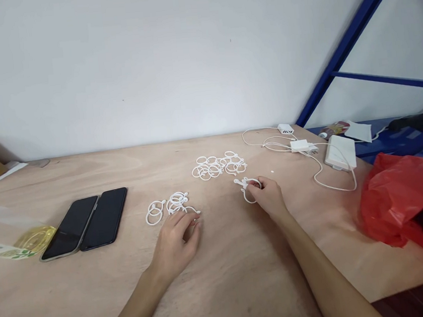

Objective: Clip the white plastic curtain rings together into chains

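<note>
My right hand (269, 195) is closed in a pinch on white plastic rings (251, 200) with small knobbed ends, held over the table right of the middle. More than one loop seems to be in its fingers. My left hand (178, 239) lies lower on the left, its fingers bent and thumb close to the forefinger on a white ring (192, 209); part of that ring is hidden behind the fingers. Just beyond it lies a small pile of similar rings (177, 197), with two overlapping rings (154, 214) to its left. Farther back, a larger cluster of rings (208, 168) spreads on the table.
Two dark phones (103, 221) lie side by side at left, near a clear plastic bag (1, 228) with something yellow. White chargers (299, 145) with cables and a white power bank (340, 152) are back right. A red plastic bag (391, 201) sits at the right edge, by a blue metal frame (350, 40).
</note>
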The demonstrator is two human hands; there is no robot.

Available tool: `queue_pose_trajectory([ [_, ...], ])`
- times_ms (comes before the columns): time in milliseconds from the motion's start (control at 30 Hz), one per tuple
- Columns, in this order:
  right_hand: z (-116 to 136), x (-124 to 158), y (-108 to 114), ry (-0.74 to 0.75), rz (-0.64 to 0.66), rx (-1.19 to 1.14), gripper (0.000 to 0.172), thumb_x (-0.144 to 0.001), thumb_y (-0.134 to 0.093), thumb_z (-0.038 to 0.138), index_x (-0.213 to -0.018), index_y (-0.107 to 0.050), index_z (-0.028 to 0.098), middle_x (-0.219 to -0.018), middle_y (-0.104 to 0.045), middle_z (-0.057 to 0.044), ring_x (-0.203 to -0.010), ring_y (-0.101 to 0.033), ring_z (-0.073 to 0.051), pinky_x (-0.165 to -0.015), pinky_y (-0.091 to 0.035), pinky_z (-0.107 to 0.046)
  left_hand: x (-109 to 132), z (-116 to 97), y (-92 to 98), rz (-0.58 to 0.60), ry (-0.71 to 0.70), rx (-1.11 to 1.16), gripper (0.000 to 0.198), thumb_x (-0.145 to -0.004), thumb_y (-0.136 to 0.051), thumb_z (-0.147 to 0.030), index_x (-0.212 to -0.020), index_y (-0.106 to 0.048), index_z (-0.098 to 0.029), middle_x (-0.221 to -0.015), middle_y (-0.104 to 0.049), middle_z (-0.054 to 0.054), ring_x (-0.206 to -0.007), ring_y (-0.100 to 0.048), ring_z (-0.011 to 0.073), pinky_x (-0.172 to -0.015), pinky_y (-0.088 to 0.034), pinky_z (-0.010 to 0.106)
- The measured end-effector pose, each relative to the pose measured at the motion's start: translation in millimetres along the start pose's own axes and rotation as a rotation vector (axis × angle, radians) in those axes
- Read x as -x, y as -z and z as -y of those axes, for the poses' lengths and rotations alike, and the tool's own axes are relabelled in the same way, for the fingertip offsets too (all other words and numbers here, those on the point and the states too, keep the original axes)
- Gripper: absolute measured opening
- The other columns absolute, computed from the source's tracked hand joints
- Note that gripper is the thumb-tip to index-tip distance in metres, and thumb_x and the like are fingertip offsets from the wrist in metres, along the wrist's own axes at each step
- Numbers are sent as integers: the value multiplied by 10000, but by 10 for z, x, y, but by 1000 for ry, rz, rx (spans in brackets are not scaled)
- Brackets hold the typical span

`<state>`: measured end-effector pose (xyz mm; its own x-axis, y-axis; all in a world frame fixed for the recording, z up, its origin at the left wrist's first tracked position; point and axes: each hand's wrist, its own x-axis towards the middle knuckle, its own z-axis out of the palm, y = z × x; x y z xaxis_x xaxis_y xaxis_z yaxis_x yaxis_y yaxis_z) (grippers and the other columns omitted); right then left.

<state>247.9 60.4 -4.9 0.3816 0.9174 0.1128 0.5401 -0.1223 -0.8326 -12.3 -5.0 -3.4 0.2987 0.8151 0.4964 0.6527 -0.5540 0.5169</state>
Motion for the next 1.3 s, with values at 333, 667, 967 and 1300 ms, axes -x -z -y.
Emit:
queue_pose_trajectory([
  [333,-42,-9,18,-42,-16,174,259,-644,-566,337,-775,-737,192,-660,-675,-25,-621,-578,-182,-568,-388,-262,-9,-24,6,-2,-23,-23,124,-863,-521,-203,-930,-624,-185,-814,-649,39,-753,-603,162,-705,-479,299],
  [667,21,19,129,-73,-144,318,336,-700,-558,421,-925,-739,248,-957,-620,-84,-810,-591,-235,-699,-433,-337,-2,-22,1,5,-16,-9,120,-864,-521,-202,-933,-618,-189,-802,-640,37,-739,-595,159,-696,-473,294],
  [967,19,137,-141,333,-111,540,202,-780,-589,301,-915,-737,277,-1257,-502,-87,-1128,-385,-322,-929,-293,-489,-2,-20,0,4,-21,-5,140,-871,-499,-195,-943,-618,-186,-773,-636,44,-724,-587,161,-689,-479,306],
  [1300,354,474,-371,117,394,-443,198,-798,-596,375,-859,-693,213,-881,-658,-53,-844,-557,-205,-802,-412,-358,7,-46,4,-81,67,4,342,-837,-593,-283,-1165,-540,-200,-990,-653,78,-876,-619,199,-778,-514,337],
])
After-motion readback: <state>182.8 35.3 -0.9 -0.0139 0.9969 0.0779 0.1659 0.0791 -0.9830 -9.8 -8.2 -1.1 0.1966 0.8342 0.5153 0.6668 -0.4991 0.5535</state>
